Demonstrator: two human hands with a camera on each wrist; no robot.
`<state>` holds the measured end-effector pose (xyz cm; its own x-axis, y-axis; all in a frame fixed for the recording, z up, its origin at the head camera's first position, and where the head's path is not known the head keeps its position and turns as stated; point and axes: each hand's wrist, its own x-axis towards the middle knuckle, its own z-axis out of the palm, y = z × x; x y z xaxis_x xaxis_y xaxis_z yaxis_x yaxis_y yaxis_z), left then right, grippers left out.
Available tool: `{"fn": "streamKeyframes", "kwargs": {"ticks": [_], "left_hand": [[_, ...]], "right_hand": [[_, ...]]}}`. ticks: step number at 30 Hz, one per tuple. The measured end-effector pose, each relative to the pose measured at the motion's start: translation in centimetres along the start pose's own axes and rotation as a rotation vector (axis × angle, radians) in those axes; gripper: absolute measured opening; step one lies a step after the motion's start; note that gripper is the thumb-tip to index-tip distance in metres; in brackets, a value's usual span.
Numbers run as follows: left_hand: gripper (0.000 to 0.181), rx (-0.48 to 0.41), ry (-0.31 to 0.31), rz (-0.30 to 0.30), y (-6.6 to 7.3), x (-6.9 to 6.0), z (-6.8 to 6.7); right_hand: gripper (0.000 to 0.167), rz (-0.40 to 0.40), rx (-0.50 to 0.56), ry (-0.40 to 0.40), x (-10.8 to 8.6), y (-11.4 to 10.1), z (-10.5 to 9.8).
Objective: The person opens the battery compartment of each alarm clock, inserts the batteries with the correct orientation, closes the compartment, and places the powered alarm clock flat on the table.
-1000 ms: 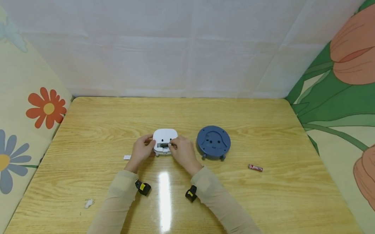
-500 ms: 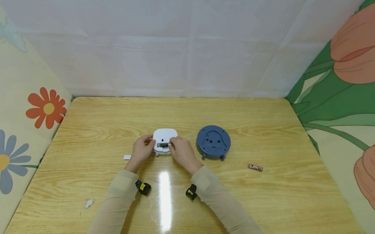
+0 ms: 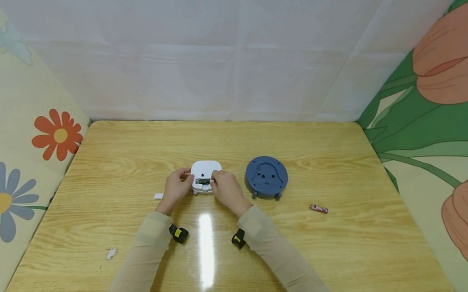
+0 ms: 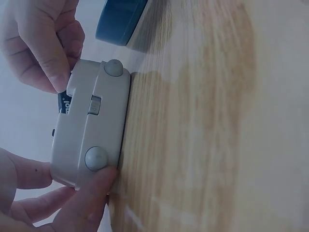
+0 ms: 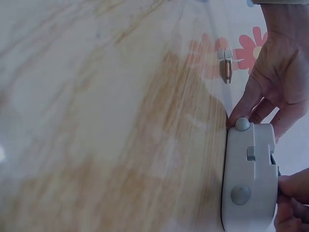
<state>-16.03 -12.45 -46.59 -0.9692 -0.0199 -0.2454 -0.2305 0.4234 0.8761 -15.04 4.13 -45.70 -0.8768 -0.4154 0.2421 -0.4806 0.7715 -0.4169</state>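
A small white rounded device point(image 3: 205, 167) with ball-shaped feet point(image 4: 96, 158) lies face down on the table, its battery slot uncovered. Its left side is gripped by my left hand point(image 3: 176, 188), with thumb on top and fingers around the edge. At the slot's right end, the curled fingers of my right hand point(image 3: 230, 192) pinch a dark battery point(image 4: 64, 102) that sits partly in the slot. The battery's far end is hidden under the fingertips. A little white cover piece point(image 3: 158, 196) lies just left of the left hand.
A round navy device point(image 3: 266, 175) with two short feet lies right of the right hand. Farther right is a loose red battery point(image 3: 319, 209). A small white scrap point(image 3: 111, 254) lies at front left. Patterned cloth stands along the sides of the wooden table point(image 3: 343, 255).
The fingers of my right hand have shifted slightly at the slot's right end, and the dark battery shows a little more clearly in it. My left hand has stayed in place.
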Motion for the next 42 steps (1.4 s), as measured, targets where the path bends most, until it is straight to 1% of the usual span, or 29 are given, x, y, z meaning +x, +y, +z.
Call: {"fn": "streamKeyframes", "kwargs": {"ticks": [7, 14, 17, 21, 26, 32, 37, 42], "left_hand": [[0.034, 0.026, 0.017, 0.004, 0.0, 0.0, 0.1], [0.035, -0.029, 0.013, -0.003, 0.0, -0.1, 0.2], [0.035, -0.034, 0.011, -0.008, 0.0, -0.1, 0.2], [0.035, -0.014, 0.015, -0.011, 0.0, 0.0, 0.1], [0.035, -0.027, 0.015, -0.010, -0.1, 0.0, 0.1], [0.035, -0.046, 0.015, -0.008, -0.3, 0.1, 0.2], [0.035, -0.057, 0.003, -0.023, -0.4, 0.1, 0.3], [0.035, -0.043, 0.011, -0.010, -0.4, 0.2, 0.3]], "right_hand": [[0.007, -0.005, -0.002, -0.024, 0.2, 0.0, -0.1], [0.011, 0.004, -0.034, -0.089, 0.6, -0.1, -0.5], [0.011, 0.017, -0.046, -0.117, 0.7, -0.1, -0.6], [0.011, 0.029, -0.057, -0.153, 0.9, -0.2, -0.6], [0.011, 0.037, -0.076, -0.187, 1.0, -0.4, -0.7], [0.013, 0.033, -0.078, -0.193, 1.1, -0.3, -0.7], [0.017, 0.025, -0.062, -0.175, 1.0, -0.2, -0.6], [0.017, 0.027, -0.036, -0.153, 1.0, -0.1, -0.6]]}}
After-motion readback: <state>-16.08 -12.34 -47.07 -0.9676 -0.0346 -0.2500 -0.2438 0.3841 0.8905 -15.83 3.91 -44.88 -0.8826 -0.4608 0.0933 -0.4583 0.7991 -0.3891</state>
